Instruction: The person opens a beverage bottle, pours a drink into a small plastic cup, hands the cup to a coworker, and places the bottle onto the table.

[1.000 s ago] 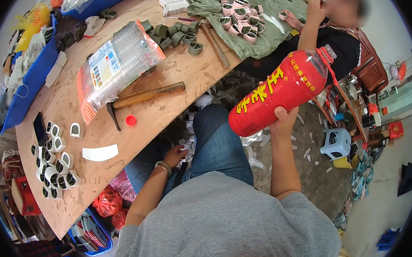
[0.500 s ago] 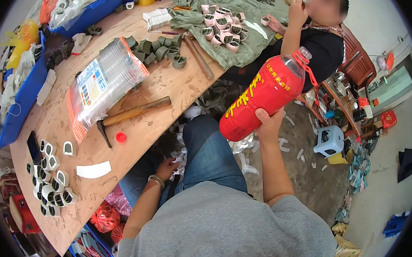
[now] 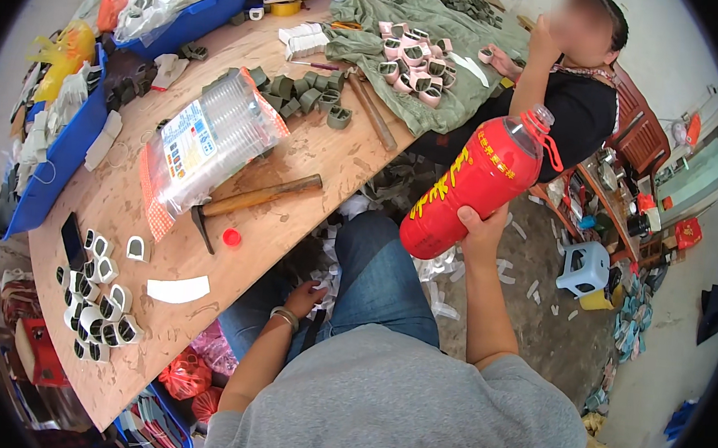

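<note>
My right hand [image 3: 483, 234] is wrapped round the lower part of a large red plastic bottle [image 3: 466, 188] with yellow lettering and a red carry loop. The bottle is tilted, its uncapped neck pointing up and away to the right. Low by my thigh, my left hand [image 3: 307, 299] rests with its fingers loosely apart and nothing seen in them. A small red cap [image 3: 231, 238] lies on the wooden table [image 3: 248, 258]. Close to it are a hammer [image 3: 261, 197] with a wooden handle and a clear plastic pack of stacked lids or cups [image 3: 206, 143].
White loops [image 3: 103, 310] cluster at the table's near left, beside a phone [image 3: 73, 241] and a white strip [image 3: 178, 289]. Green loops [image 3: 297, 93] and pink loops [image 3: 416, 61] lie farther back. Blue bins [image 3: 68, 158] line the left. A person [image 3: 572, 93] sits opposite. White scraps litter the floor.
The view has shifted, so the table and its things sit a little farther right. My right hand still holds the bottle, slightly lower in view. My left hand stays by my thigh.
</note>
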Available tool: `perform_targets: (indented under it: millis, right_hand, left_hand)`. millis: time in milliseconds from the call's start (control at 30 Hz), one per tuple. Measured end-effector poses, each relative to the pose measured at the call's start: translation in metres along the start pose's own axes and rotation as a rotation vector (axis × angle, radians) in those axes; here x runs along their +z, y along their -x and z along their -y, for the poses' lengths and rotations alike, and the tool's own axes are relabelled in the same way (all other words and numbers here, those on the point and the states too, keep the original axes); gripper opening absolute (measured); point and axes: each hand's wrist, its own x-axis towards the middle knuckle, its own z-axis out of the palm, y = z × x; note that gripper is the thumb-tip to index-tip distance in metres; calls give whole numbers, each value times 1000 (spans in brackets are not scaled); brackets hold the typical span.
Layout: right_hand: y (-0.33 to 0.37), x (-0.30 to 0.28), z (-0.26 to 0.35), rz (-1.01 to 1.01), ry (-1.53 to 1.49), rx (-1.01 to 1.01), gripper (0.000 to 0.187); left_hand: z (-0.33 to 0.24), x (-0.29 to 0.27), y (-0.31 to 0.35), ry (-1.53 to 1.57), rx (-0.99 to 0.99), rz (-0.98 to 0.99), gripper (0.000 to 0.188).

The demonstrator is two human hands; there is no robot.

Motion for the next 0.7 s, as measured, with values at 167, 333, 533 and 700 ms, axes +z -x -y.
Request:
perform_targets:
  millis: [167,333,533,700]
  right_hand:
    - [4,-19,-19,-16,109,-40,89]
    - [12,-14,-13,-31,-38,68,91]
    - [11,-11,-15,-32,45,-33,88]
    - [12,-11,-18,-26,62,-42,87]
  left_hand:
    - [5,-1,4,-9,41,-55,57]
    - [9,6,3,-31,24,-21,62]
    - [5,7,2,-51,19,-1,68]
    - [1,5,4,-64,20,-2,69]
